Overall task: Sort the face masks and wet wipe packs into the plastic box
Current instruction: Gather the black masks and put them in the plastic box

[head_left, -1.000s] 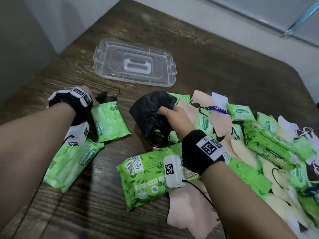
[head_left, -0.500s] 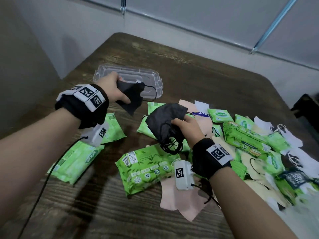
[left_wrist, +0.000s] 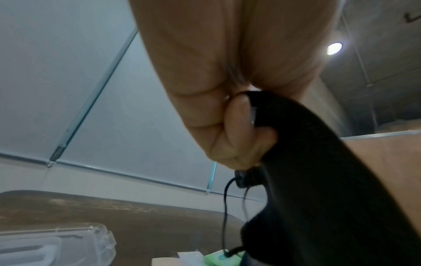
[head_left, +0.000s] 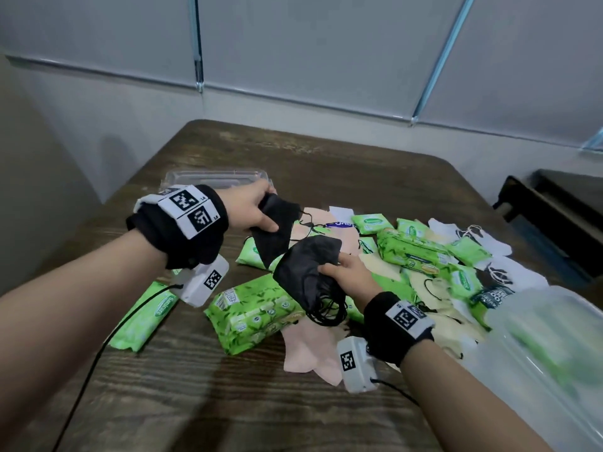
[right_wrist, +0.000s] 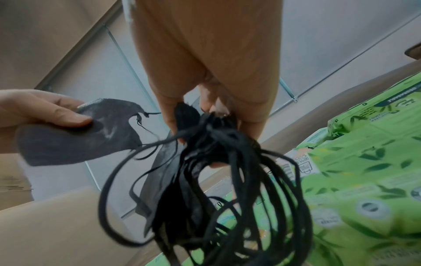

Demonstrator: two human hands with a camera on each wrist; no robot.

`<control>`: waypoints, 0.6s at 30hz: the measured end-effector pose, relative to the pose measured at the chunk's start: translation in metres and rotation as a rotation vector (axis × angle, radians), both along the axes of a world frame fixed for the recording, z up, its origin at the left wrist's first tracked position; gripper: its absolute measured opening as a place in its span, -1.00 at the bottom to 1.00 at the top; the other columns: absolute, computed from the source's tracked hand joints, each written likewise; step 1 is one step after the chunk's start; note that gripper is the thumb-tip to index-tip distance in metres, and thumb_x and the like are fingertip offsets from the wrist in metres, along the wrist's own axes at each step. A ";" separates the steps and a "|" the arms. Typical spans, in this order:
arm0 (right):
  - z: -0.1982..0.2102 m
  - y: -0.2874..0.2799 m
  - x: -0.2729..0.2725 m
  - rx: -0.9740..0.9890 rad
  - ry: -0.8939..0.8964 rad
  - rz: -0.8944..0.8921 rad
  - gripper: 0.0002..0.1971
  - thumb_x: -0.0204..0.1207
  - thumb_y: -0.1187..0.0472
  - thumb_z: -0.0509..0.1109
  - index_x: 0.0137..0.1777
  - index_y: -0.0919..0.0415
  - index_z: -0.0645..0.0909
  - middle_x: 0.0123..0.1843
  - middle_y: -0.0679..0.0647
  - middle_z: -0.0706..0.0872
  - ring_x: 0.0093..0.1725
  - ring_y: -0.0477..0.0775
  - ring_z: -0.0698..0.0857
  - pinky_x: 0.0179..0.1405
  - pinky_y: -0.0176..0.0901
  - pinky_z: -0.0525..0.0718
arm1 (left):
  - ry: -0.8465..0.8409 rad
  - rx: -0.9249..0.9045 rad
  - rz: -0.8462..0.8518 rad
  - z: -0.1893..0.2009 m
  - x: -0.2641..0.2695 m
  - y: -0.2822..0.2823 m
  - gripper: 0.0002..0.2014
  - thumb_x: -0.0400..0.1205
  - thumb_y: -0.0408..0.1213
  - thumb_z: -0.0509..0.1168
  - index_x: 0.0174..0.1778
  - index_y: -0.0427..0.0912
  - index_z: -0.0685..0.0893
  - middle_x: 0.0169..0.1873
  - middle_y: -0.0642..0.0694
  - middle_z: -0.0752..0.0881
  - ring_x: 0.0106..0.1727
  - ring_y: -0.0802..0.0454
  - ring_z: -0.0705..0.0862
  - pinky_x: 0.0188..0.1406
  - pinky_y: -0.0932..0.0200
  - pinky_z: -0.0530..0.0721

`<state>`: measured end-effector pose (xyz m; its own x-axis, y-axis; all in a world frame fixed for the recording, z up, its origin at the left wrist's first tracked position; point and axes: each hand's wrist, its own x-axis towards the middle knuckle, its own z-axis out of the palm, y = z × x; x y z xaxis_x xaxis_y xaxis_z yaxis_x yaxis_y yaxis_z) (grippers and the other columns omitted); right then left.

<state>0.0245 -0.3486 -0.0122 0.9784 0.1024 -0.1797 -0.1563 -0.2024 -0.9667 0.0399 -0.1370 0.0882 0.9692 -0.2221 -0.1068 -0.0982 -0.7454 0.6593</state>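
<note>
Left hand (head_left: 251,207): gripped 1 black mask (head_left: 274,228) by its upper edge, above the desk's (head_left: 342,164) far-left part; long axis hung steeply downward, ear loops trailing right.
Right hand (head_left: 346,275): clenched round a bunch of black masks (head_left: 306,275), loops dangling toward the near edge (probably gathered by colour for 1 transfer).
Plastic box (head_left: 538,337): blurred, at the near-right corner.
Lid (head_left: 208,179): far-left, behind the left hand.
Wipe packs (head_left: 254,311): lay strewn mid-desk, unsorted.
</note>
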 end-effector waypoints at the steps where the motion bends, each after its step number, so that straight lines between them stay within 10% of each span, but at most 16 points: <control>1: 0.001 -0.002 -0.002 0.002 -0.001 0.003 -0.72 0.51 0.54 0.30 0.21 0.48 0.61 -0.07 0.20 0.71 -0.33 -0.08 0.69 -0.32 -0.44 0.68 | 0.020 -0.009 -0.053 0.001 -0.004 -0.005 -0.62 0.47 -0.41 0.47 -0.01 -0.08 0.39 -0.05 -0.14 0.63 -0.09 -0.01 0.59 -0.25 0.20 0.57; 6: 0.009 -0.010 -0.014 0.021 -0.049 0.051 -0.79 0.50 0.50 0.35 0.08 0.31 0.65 -0.07 0.22 0.73 -0.23 -0.02 0.68 -0.17 -0.32 0.68 | 0.069 -0.190 -0.164 0.013 -0.022 -0.025 -0.50 0.26 -0.57 0.58 -0.09 -0.05 0.49 -0.19 -0.03 0.71 -0.22 0.08 0.67 -0.14 0.20 0.65; 10: 0.019 -0.013 -0.024 0.031 -0.119 0.085 -0.83 0.54 0.49 0.33 -0.14 0.23 0.65 -0.32 -0.09 0.73 -0.36 -0.31 0.63 -0.30 -0.46 0.60 | 0.123 -0.334 -0.206 0.014 -0.031 -0.037 -0.75 0.35 -0.56 0.51 -0.19 -0.23 0.62 -0.47 0.05 0.75 -0.45 0.20 0.70 -0.42 0.36 0.66; 18: 0.025 -0.024 -0.035 0.136 -0.106 0.064 -0.75 0.50 0.53 0.31 0.12 0.31 0.66 -0.09 0.21 0.73 -0.23 -0.03 0.70 -0.21 -0.32 0.70 | -0.048 -0.308 -0.100 -0.015 -0.035 -0.055 -0.86 0.43 -0.27 0.53 -0.11 -0.09 0.78 -0.12 -0.14 0.80 -0.11 -0.01 0.75 0.00 0.10 0.70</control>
